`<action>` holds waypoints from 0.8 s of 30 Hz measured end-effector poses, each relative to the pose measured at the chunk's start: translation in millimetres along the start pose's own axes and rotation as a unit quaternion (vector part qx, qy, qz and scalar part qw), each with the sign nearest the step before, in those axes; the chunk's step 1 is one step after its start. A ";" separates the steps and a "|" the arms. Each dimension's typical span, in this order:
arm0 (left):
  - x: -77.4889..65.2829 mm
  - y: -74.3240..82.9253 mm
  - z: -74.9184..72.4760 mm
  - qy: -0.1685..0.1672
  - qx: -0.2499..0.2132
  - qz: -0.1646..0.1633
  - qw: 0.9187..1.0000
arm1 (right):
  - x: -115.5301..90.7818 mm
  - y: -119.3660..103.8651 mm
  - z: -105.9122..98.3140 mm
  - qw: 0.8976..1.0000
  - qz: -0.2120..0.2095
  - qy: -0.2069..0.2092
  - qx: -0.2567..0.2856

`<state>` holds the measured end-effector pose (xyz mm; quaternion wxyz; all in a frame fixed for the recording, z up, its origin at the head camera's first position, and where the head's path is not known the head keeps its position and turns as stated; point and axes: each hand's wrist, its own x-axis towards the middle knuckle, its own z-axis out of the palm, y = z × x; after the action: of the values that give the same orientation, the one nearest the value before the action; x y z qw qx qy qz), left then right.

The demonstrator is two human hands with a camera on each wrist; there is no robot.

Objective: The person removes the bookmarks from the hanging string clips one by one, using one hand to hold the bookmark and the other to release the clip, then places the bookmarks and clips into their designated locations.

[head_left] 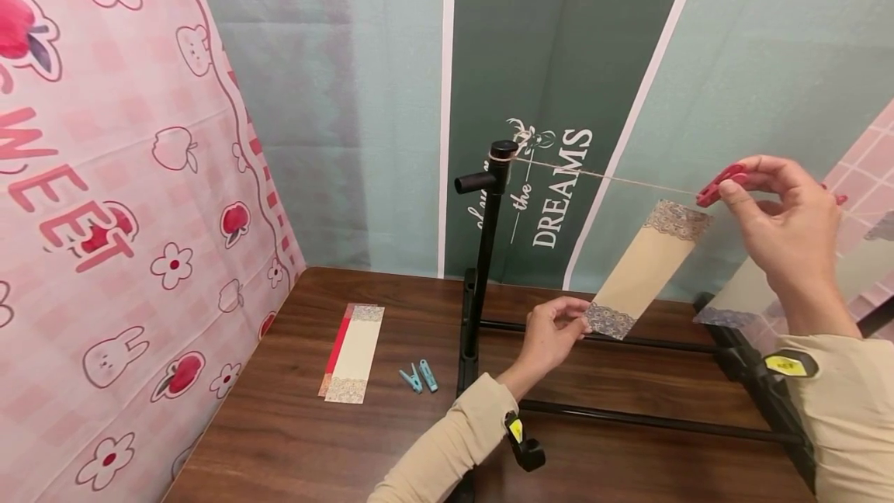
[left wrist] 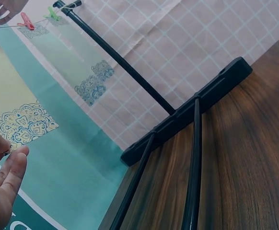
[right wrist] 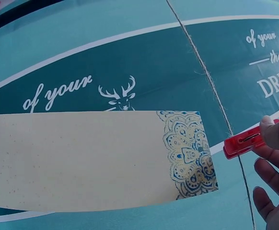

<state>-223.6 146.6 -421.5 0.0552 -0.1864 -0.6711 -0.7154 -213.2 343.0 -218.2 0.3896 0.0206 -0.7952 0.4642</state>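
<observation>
The head view looks forward and down over the table [head_left: 279, 418]; the left wrist's, tilted, faces the rack [left wrist: 120, 62]; the right wrist's, closer, faces card [right wrist: 82, 158] and cloth [right wrist: 178, 72]; all three share the card

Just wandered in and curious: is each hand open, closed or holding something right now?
Left hand: pinching a cream rectangular card with patterned ends.
Right hand: holding a red plastic clothespin.

Cream card [head_left: 646, 264], blue lacy pattern at both ends, tilted, lower end pinched by left hand [head_left: 550, 341]; upper end near string [right wrist: 207, 76]. Red clip [right wrist: 244, 143] pinched in right hand [head_left: 796, 227], tip across string, just beside card.
</observation>
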 end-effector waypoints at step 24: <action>-8.7 5.1 -22.8 -0.003 -0.019 0.012 1.000 | -11.2 -8.1 -1.5 1.000 -0.023 0.012 -0.017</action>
<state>-218.2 122.2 -420.3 0.0586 -0.1979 -0.6549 -0.7270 -201.4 335.8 -219.0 0.4102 0.0265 -0.7975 0.4416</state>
